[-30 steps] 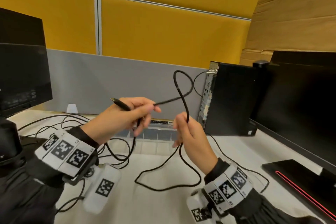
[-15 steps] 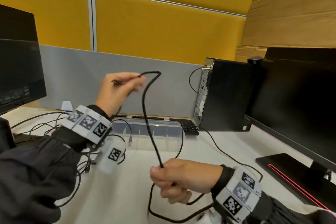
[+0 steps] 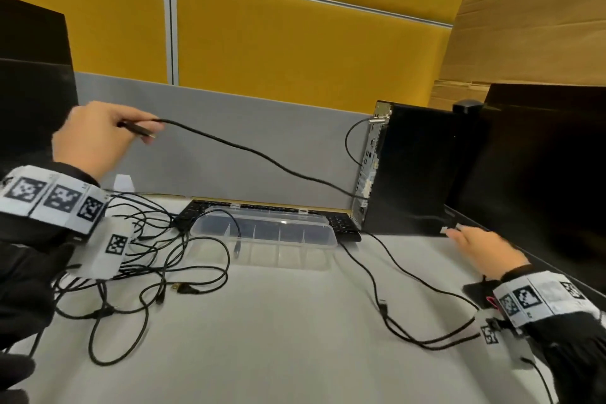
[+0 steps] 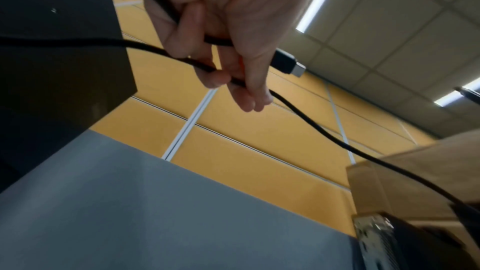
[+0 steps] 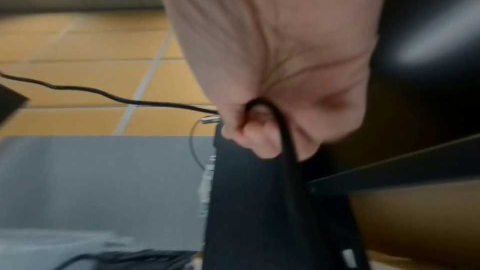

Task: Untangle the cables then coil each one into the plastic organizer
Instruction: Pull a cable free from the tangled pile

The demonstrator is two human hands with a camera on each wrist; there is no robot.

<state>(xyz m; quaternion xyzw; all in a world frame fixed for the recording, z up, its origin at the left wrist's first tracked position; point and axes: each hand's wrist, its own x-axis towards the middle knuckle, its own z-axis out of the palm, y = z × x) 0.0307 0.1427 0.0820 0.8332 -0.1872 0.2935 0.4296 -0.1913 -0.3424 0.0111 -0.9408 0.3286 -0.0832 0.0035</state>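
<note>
My left hand is raised at the upper left and pinches a black cable just behind its USB plug; the left wrist view shows the fingers curled round it. The cable runs nearly straight across to my right hand, low at the right by the tower's base. In the right wrist view its curled fingers grip the cable. The clear plastic organizer sits open at the back middle of the desk. A tangle of black cables lies on the left.
A black keyboard lies behind the organizer. A black PC tower and a monitor stand on the right, another monitor on the left. A further black cable snakes over the desk near my right wrist.
The loop between my hands has been pulled out straight. My left hand rose and went left with the plug end; my right hand swept far right and down along the cable.
</note>
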